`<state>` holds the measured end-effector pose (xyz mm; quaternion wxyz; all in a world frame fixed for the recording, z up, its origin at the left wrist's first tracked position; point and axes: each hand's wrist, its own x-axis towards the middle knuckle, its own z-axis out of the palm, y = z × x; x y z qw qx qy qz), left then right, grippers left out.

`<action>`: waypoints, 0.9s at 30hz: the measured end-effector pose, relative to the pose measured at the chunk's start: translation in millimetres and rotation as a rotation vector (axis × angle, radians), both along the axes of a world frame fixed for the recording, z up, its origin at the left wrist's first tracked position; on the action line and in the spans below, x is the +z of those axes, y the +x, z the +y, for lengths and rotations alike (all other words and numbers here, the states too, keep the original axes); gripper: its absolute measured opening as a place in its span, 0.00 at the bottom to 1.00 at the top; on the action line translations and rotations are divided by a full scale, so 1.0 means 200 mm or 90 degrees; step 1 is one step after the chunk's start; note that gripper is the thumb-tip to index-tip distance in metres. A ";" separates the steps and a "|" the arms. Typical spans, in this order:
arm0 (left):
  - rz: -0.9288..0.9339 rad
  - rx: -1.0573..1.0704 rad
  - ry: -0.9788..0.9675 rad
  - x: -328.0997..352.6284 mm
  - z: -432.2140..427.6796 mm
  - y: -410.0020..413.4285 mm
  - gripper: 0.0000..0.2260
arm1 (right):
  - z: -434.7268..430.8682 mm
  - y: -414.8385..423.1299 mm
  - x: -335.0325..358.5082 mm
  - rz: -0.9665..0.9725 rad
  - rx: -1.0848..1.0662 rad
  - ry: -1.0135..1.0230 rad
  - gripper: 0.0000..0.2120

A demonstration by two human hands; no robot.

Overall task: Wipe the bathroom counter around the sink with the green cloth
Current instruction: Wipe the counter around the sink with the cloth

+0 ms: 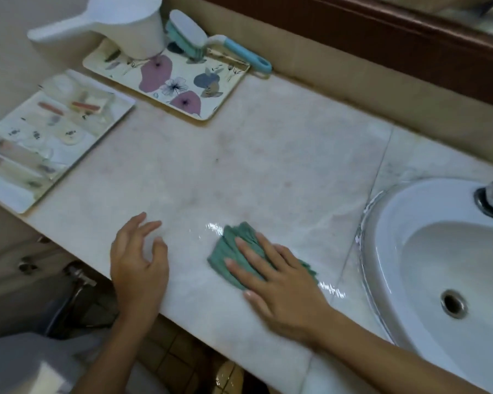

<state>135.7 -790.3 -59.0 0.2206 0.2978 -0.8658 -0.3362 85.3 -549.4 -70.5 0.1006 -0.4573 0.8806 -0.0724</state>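
- The table [268,155] is a pale marble slab running left to right, wet and shiny near its front edge, with dull smudges across the middle that look unwiped
- The sink [382,251] is set into the table at the right, its rim close to the cloth but not touching it
- Two trays sit well apart from the cloth at the far left: a floral tray [211,109] and a white tray [9,194]
- The right hand [285,288] lies flat on the cloth, fingers [246,250] spread and extended, pressing down, not clenched
- The left hand [138,260] rests by the front edge, fingers loosely open, holding nothing
- The green cloth [231,245] lies bunched near the front edge, between the left hand and the sink; its long axis seems to run from near right toward far left
- It looks soft, light and probably damp, so it should slide easily on wet stone; a flat palm over its middle likely controls it best
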 end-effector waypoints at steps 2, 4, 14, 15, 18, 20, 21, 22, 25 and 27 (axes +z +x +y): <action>-0.061 -0.009 -0.053 -0.02 -0.12 -0.03 0.13 | 0.18 -0.05 0.00 0.042 -0.043 0.021 0.25; -0.130 -0.007 -0.075 -0.05 -0.18 -0.06 0.15 | 0.25 -0.23 0.00 0.038 -0.192 0.055 0.26; -0.093 0.003 -0.058 -0.11 -0.22 -0.06 0.15 | -0.74 -0.67 -0.01 0.019 -0.416 0.027 0.26; -0.061 0.019 -0.022 -0.10 -0.23 -0.06 0.16 | -0.82 -0.53 -0.02 0.010 -0.368 0.010 0.26; 0.043 0.057 0.057 -0.08 -0.23 -0.05 0.19 | -0.83 -0.03 0.00 -0.028 -0.237 -0.025 0.26; 0.038 0.045 0.054 -0.07 -0.23 -0.05 0.19 | -0.64 0.25 0.02 -0.017 -0.167 -0.005 0.26; 0.016 0.032 0.045 -0.07 -0.23 -0.05 0.19 | -0.50 0.35 0.03 -0.006 -0.151 0.007 0.26; -0.014 0.017 0.031 -0.07 -0.23 -0.05 0.19 | -0.35 0.43 0.03 0.007 -0.152 0.017 0.26; -0.094 -0.038 -0.039 -0.07 -0.23 -0.03 0.16 | 0.08 0.51 0.03 0.038 -0.302 0.053 0.26; -0.108 -0.077 -0.073 -0.07 -0.22 -0.02 0.14 | 0.25 0.50 0.02 0.023 -0.486 0.073 0.27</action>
